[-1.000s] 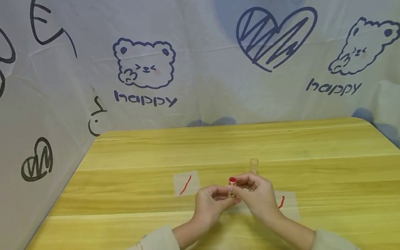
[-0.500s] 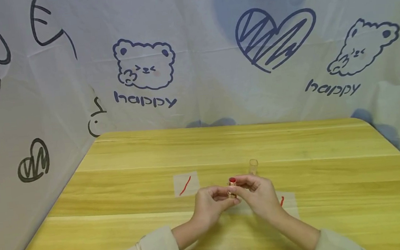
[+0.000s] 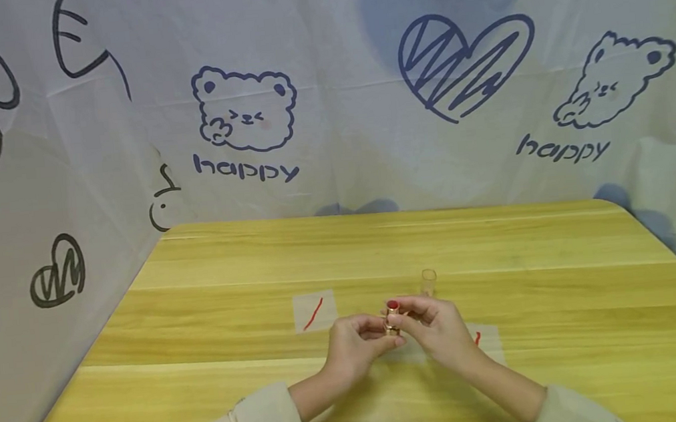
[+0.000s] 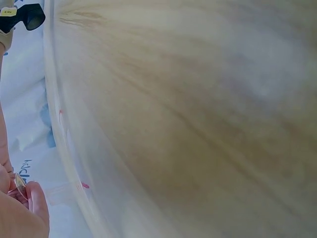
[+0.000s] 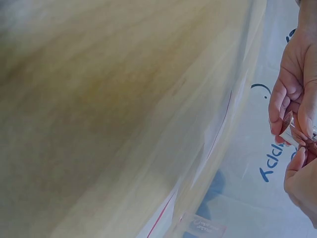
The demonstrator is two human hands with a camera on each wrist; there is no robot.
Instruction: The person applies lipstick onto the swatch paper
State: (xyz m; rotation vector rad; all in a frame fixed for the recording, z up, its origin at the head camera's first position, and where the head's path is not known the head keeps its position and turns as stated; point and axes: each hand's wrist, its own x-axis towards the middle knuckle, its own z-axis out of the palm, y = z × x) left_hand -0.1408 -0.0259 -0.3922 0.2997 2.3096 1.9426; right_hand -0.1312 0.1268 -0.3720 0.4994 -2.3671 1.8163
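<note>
Both hands meet over the middle of the table, around a small lipstick point(image 3: 392, 307) with a red top and a gold tube, held upright. My left hand point(image 3: 353, 349) grips its lower end between thumb and fingers. Higher up, the thumb and forefinger of my right hand point(image 3: 441, 328) pinch the tube just under the red top. Part of the lipstick point(image 4: 20, 185) shows between the fingers in the left wrist view. From the right wrist side, its clear, shiny base point(image 5: 292, 133) sticks out of the left fingers. A clear cap point(image 3: 429, 282) stands on the table behind the right hand.
A paper piece point(image 3: 306, 302) with a red stroke lies left of the hands. Another paper point(image 3: 493, 341) with a red stroke lies partly under the right hand and forearm. The wood-grain table point(image 3: 258, 258) ends at a back cloth point(image 3: 358, 169) with drawings.
The right wrist and forearm have shifted slightly right and down, turning a little at the lipstick. More of the gold tube shows under the right thumb. The left hand stays nearly still.
</note>
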